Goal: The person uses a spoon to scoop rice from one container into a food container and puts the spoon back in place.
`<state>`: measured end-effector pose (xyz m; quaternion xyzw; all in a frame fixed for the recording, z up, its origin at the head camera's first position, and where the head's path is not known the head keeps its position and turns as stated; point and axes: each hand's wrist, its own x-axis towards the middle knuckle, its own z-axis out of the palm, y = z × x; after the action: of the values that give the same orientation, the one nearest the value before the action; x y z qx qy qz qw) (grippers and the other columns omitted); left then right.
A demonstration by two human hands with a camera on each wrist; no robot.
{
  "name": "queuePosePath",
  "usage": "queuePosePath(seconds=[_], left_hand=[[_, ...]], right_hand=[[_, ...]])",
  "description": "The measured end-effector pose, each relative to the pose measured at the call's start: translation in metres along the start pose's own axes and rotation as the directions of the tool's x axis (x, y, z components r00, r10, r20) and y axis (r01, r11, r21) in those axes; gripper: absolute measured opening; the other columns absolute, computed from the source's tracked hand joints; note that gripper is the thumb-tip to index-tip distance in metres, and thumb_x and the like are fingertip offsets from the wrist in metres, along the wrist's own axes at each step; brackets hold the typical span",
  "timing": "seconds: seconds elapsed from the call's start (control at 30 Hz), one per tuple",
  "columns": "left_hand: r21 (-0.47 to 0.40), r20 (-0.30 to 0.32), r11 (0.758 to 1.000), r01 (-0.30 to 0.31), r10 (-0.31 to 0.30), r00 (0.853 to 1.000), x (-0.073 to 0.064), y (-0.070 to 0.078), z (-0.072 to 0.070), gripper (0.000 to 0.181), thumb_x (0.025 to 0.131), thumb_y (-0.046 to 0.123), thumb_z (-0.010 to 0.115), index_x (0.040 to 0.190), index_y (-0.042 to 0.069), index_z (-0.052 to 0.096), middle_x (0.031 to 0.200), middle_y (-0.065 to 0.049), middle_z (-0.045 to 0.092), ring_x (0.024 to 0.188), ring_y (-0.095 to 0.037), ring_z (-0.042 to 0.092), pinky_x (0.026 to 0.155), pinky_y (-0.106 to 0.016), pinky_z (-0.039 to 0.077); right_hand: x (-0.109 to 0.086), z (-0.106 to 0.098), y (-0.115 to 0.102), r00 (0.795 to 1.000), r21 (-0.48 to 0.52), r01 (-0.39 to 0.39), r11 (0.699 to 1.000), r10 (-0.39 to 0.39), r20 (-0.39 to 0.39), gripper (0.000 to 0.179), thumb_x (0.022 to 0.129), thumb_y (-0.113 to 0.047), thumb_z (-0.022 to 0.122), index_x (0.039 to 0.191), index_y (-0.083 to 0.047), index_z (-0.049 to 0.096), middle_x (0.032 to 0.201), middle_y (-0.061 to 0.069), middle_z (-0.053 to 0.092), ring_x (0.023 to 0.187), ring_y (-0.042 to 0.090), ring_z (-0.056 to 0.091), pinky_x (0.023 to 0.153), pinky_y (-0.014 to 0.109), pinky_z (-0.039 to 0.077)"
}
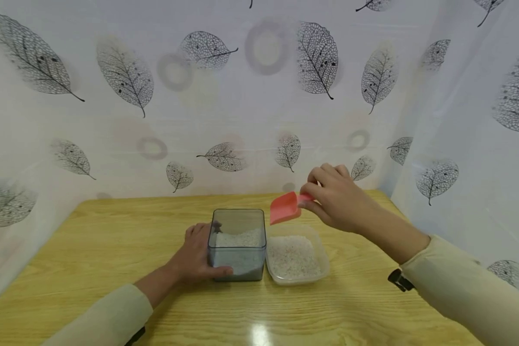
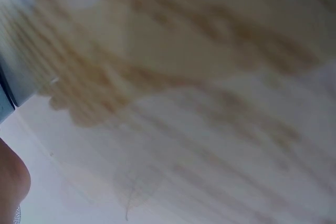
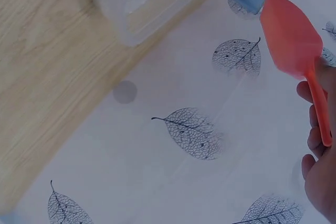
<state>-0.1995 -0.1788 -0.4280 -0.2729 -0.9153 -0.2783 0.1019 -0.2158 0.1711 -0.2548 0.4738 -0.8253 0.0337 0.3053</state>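
My right hand (image 1: 335, 197) grips the handle of a small pink-red scoop (image 1: 284, 208), raised above the far edge of a clear plastic tub (image 1: 324, 262). No grains show in the scoop's bowl; in the right wrist view the scoop (image 3: 291, 35) appears with curled fingers along its handle. White grains (image 1: 293, 257) speckled with colour fill part of the tub. Just left of it stands a smoky see-through square container (image 1: 238, 264), with pale grains (image 1: 242, 239) inside. My left hand (image 1: 196, 254) holds this container from its left side, thumb across the front and fingers toward the back.
Both containers stand side by side on a light wood-grain table (image 1: 112, 240). A white curtain (image 1: 242, 105) with dark leaf prints hangs behind the table and along its sides. The left wrist view is mostly blurred, with a corner of the smoky container at its left edge.
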Motion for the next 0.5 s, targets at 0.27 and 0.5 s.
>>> queuePosePath(seconds=[0.27, 0.5], left_hand=[[-0.008, -0.026, 1.0, -0.03, 0.03, 0.999, 0.0, -0.001, 0.001, 0.108, 0.068, 0.068, 0.077, 0.142, 0.001, 0.037, 0.13, -0.01, 0.053, 0.122, -0.029, 0.043, 0.109, -0.053, 0.022], [0.001, -0.01, 1.0, -0.011, 0.011, 1.0, 0.001, -0.001, 0.001, 0.108, 0.069, 0.07, 0.075, 0.144, 0.002, 0.036, 0.132, -0.01, 0.053, 0.124, -0.028, 0.042, 0.109, -0.054, 0.022]], right_hand=[[0.033, 0.01, -0.024, 0.997, 0.026, -0.003, 1.0, 0.001, 0.075, 0.02, 0.092, -0.034, 0.069, 0.097, -0.015, 0.067, 0.094, 0.002, 0.052, 0.086, 0.022, 0.042, 0.077, 0.041, 0.029], [0.056, 0.022, -0.048, 0.964, -0.026, 0.006, 1.0, 0.001, 0.265, 0.018, 0.093, -0.037, 0.069, 0.096, -0.019, 0.07, 0.096, -0.001, 0.052, 0.086, 0.019, 0.039, 0.077, 0.038, 0.028]])
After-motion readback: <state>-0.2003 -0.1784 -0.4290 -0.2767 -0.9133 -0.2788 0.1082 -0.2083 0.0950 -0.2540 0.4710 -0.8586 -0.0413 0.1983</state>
